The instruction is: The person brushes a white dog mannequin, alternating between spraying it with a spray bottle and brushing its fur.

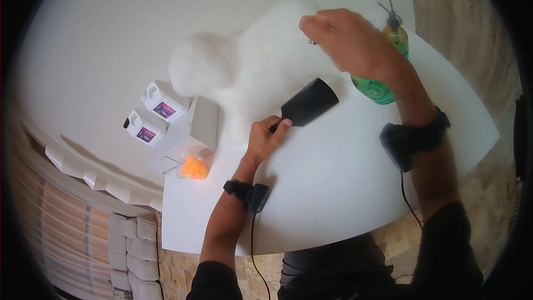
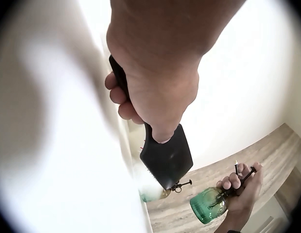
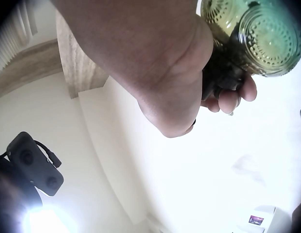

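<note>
My left hand [image 1: 267, 138] grips the handle of a black paddle brush [image 1: 310, 103], its flat back facing up beside a white furry body [image 1: 277, 44]. Above that body's right side, my right hand [image 1: 355, 44] is raised. In the left wrist view, the right hand [image 2: 240, 191] has its fingers curled round the neck of a green glass spray bottle [image 2: 208, 205]. A second spray bottle [image 1: 395, 33], amber and green with a black pump, is partly hidden behind the right hand. The right wrist view shows patterned green glass [image 3: 272, 41] beside the curled fingers.
Two white jugs [image 1: 164, 106] with purple labels and a white box [image 1: 204, 125] are at the left. Near them, a glowing orange cup [image 1: 194, 169] sits by the edge of the white table [image 1: 333, 189]. Cables hang from both wrist cameras.
</note>
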A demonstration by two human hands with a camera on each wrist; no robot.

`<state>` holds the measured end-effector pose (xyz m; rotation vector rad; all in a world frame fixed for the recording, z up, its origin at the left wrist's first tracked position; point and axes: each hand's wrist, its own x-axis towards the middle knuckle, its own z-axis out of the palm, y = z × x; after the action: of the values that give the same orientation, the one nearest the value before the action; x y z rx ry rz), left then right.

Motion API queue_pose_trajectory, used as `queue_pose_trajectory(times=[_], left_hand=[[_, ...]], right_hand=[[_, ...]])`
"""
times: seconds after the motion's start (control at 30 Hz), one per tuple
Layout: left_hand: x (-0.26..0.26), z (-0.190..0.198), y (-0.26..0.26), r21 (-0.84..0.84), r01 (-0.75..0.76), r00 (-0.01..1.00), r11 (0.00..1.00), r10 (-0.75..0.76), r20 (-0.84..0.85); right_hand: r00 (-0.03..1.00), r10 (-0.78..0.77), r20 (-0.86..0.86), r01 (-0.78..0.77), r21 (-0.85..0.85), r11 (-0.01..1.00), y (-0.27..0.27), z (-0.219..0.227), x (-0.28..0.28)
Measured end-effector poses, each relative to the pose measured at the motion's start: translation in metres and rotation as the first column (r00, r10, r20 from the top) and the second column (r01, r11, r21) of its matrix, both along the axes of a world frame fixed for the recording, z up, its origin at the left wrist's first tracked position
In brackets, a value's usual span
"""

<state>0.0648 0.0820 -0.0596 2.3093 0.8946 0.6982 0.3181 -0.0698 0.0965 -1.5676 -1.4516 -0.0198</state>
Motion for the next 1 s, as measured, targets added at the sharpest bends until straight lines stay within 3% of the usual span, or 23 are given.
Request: queue_pose_trajectory(times=[0.13,0.2,0.3,0.37,0.53,0.57,0.7,0.77,1.0], left_hand=[[-0.001,0.0,-0.004,0.007,0.007,1.0,1.0,-0.006,-0.014],[0.001,0.007,0.0,0.075,0.032,0.983,0.997,-0.045,0.179],[0.004,0.031,0.006,0.083,-0.001,0.949,0.997,-0.025,0.314],[0.008,0.044,0.014,0.096,-0.009,0.917,0.995,-0.03,0.399],[0.016,0.053,0.016,0.013,0.002,0.86,1.0,-0.008,0.51],[0.017,0.05,0.015,0.013,0.002,0.86,1.0,-0.008,0.51],[0.018,0.027,0.014,-0.062,-0.051,0.916,0.997,0.071,0.395],[0.018,0.015,0.013,-0.078,-0.049,0.934,0.996,0.073,0.348],[0.016,-0.012,-0.002,-0.144,-0.023,0.975,0.989,0.054,0.216]], right_hand=[[0.999,-0.008,0.038,0.007,0.015,1.0,-0.001,-0.001,0.001],[0.996,-0.002,0.085,-0.002,0.044,0.999,0.0,-0.002,-0.001],[1.0,-0.006,0.007,0.005,0.016,1.0,0.0,-0.003,-0.001],[0.981,0.022,0.194,-0.018,-0.023,1.0,-0.001,-0.002,0.003],[0.997,0.023,0.078,-0.021,-0.03,0.999,-0.005,0.002,-0.004],[1.0,0.021,0.009,-0.02,-0.054,0.998,-0.006,0.003,-0.005],[0.999,0.029,0.025,-0.029,0.003,1.0,0.001,-0.002,-0.002],[0.984,0.025,0.179,-0.026,0.005,1.0,-0.001,-0.001,-0.001],[0.984,-0.004,0.18,0.0,0.021,1.0,0.002,-0.005,0.0]])
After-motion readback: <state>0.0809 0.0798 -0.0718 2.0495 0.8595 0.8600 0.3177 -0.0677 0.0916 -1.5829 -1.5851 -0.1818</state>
